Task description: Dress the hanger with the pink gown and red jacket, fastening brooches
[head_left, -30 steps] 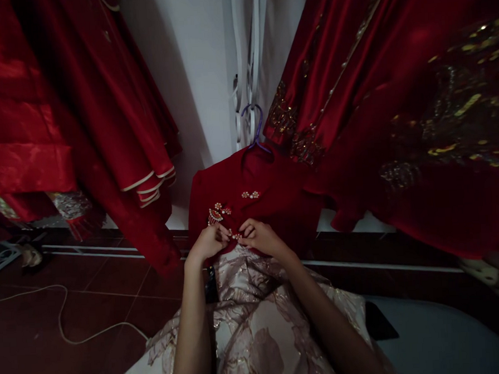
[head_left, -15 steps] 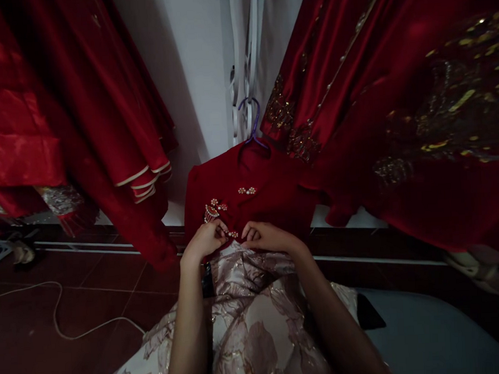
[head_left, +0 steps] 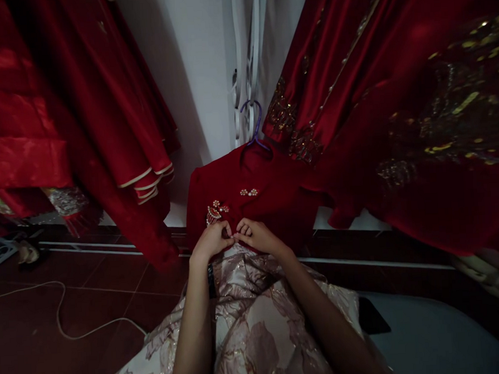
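Head view, largest first: red garments hang on the left (head_left: 140,103) and on the right (head_left: 310,78), and pale patterned cloth (head_left: 262,348) spreads below my work, between my forearms. Midway between the garments is the red jacket (head_left: 271,214), on a purple hanger (head_left: 258,125), its lower front meeting the patterned cloth. The jacket hangs slack, so I would expect it to swing if I tugged; better to pull gently downward and let the hanger steady it.

My left hand (head_left: 211,240) and right hand (head_left: 258,237) meet at the centre of the jacket's lower front, fingers curled and fingertips pinched together there. Whether I have only cloth between them or a small fastening as well, I cannot tell; my fingers hide it. The step looks like fiddling with the front edge, and it calls for fingertip work: one side held firm, the other brought over squarely, with no twist in the cloth.

Smaller yet, the fan-shaped ornament (head_left: 213,215) sits right above my left hand, its fringe liable to snag on a knuckle, so that wrist should stay low. Beside it lies a jewelled piece (head_left: 223,209), and higher on the jacket front a pearly clasp (head_left: 248,192) makes a handy guide for lining up the edges. In this dim light, I would trust touch over sight.
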The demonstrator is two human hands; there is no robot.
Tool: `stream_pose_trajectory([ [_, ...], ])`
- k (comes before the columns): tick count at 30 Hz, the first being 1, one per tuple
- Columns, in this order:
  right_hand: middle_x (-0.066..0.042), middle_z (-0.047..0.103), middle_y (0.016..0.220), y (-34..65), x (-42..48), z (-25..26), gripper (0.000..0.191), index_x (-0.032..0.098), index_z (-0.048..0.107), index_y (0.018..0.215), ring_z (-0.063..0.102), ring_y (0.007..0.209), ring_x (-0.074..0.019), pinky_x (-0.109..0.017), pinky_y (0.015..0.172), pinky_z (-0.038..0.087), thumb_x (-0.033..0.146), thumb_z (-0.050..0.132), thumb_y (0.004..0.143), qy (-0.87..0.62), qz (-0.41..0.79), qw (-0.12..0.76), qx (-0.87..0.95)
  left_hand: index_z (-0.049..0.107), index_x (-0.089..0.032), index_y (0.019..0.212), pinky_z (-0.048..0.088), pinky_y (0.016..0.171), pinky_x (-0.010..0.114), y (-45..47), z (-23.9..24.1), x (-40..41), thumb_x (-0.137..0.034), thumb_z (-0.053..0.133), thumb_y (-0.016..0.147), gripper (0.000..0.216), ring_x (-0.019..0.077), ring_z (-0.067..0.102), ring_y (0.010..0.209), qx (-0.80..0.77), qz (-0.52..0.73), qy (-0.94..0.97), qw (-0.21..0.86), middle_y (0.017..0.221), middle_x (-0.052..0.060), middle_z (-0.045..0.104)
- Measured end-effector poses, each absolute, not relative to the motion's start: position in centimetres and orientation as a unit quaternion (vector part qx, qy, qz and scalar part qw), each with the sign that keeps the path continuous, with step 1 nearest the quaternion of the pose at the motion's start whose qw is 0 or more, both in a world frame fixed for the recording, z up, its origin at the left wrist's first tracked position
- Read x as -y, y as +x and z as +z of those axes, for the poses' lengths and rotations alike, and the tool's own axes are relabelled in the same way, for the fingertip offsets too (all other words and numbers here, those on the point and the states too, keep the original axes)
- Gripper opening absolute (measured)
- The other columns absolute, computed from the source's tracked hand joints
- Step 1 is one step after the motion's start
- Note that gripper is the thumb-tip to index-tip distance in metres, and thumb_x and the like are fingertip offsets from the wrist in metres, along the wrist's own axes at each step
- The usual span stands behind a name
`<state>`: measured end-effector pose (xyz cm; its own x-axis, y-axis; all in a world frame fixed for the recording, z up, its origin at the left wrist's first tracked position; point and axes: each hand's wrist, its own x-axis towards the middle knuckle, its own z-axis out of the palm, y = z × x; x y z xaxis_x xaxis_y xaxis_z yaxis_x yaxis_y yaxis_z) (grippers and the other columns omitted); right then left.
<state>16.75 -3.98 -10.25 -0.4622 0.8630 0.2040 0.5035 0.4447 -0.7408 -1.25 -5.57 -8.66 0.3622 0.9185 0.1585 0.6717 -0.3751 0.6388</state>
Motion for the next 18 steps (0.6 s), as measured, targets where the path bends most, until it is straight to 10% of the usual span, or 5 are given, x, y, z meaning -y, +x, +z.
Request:
stream_pose_trajectory([
  [18,-0.002,0.064,0.07,21.0,4.3,-9.3,0.024,0.015,0.06,0.082,0.056,0.061,-0.0109,-0.02,0.055,0.041,0.03,0.067,0.065,-0.499,0.372,0.089,0.778,0.057,-0.018,0.083,0.039,0.059,0.02,-2.9,-9.0,5.7,-0.025,0.066,0.063,0.023,0.011,0.056,0.065,-0.519,0.272,0.759,0.284,0.074,-0.001,0.061],
])
